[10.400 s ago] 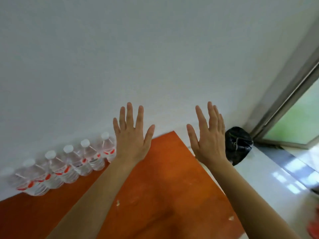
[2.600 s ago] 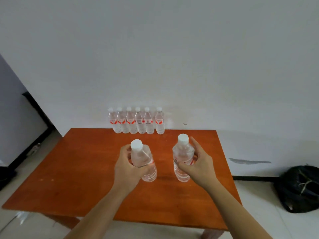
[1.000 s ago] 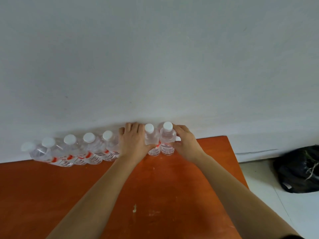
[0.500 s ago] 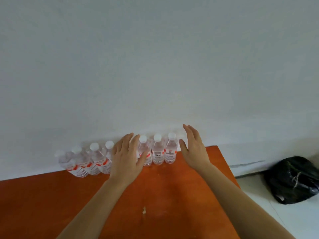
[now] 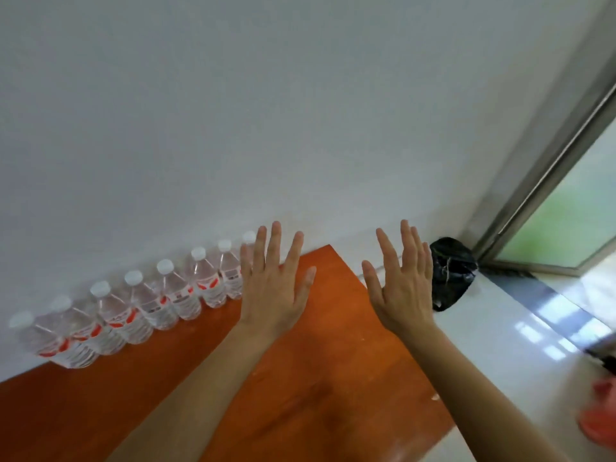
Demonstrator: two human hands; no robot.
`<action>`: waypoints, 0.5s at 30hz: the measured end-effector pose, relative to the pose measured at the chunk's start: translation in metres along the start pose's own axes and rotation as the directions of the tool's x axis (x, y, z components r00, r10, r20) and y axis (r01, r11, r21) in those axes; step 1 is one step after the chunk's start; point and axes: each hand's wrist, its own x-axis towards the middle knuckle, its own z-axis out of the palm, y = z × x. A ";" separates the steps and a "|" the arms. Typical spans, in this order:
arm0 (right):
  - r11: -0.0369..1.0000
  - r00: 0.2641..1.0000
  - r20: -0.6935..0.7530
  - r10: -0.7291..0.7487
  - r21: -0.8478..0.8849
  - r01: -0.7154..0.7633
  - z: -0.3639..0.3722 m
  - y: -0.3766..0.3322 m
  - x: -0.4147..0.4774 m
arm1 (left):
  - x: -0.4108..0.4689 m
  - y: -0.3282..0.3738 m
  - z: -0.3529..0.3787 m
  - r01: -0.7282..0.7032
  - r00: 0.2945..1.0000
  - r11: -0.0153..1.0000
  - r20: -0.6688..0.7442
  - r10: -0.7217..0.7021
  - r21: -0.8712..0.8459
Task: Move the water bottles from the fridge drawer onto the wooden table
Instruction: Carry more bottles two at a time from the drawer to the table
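Several clear water bottles with white caps and red labels stand in a row along the back edge of the orange wooden table, against the white wall. My left hand is raised above the table with fingers straight and spread, holding nothing; it covers the right end of the row. My right hand is raised beside it, fingers straight, also holding nothing. The fridge drawer is out of view.
A black bag lies on the pale floor beyond the table's right corner. A metal-framed glass door fills the right side. Something red sits at the lower right edge.
Both hands have let go of the two bottles set at the right end of the row and lifted away, fingers spread. The view has swung to the right and tilted.
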 end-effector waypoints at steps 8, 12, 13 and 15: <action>0.950 0.946 -0.241 0.217 -0.172 -0.262 -0.170 0.123 -0.085 | 0.015 0.200 -0.039 -0.354 0.934 0.927 -0.103 0.343 -0.122; 0.880 0.876 -0.361 0.320 -0.228 -0.416 -0.270 0.191 -0.177 | -0.026 0.339 -0.052 -0.551 0.834 0.810 -0.156 0.529 -0.199; 0.856 0.856 -0.386 0.344 -0.246 -0.455 -0.298 0.210 -0.207 | -0.043 0.378 -0.055 -0.587 0.810 0.776 -0.166 0.562 -0.231; 0.785 0.810 -0.435 0.395 -0.298 -0.543 -0.351 0.243 -0.269 | -0.082 0.450 -0.059 -0.641 0.766 0.707 -0.180 0.618 -0.300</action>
